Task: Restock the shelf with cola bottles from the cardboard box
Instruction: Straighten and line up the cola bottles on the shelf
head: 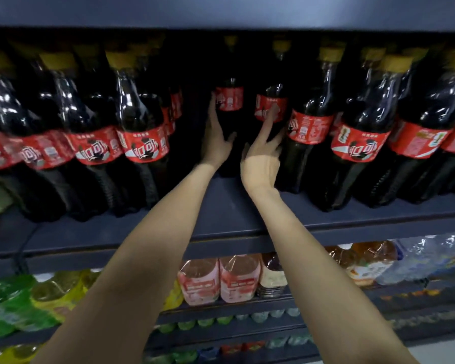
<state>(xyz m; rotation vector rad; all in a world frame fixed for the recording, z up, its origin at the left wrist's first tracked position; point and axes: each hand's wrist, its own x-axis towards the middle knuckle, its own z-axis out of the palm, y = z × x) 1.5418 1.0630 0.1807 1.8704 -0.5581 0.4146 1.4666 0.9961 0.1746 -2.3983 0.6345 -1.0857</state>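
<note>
Large cola bottles with red labels and yellow caps fill the dark blue shelf [229, 211]. Two stand set back in a gap at the middle. My left hand [216, 137] reaches in with straight fingers against the left side of the left set-back bottle [230, 98]. My right hand [263, 153] reaches in beside it, its fingers extended and touching the red label of the right set-back bottle [272, 101]. Neither hand curls round a bottle. The cardboard box is out of view.
Front rows of cola bottles [139, 143] [310, 132] flank the gap on both sides. The shelf above [221, 11] hangs low over the caps. Below are pink drink packs [221, 279], green and yellow bottles [24, 303] and clear water bottles [426, 258].
</note>
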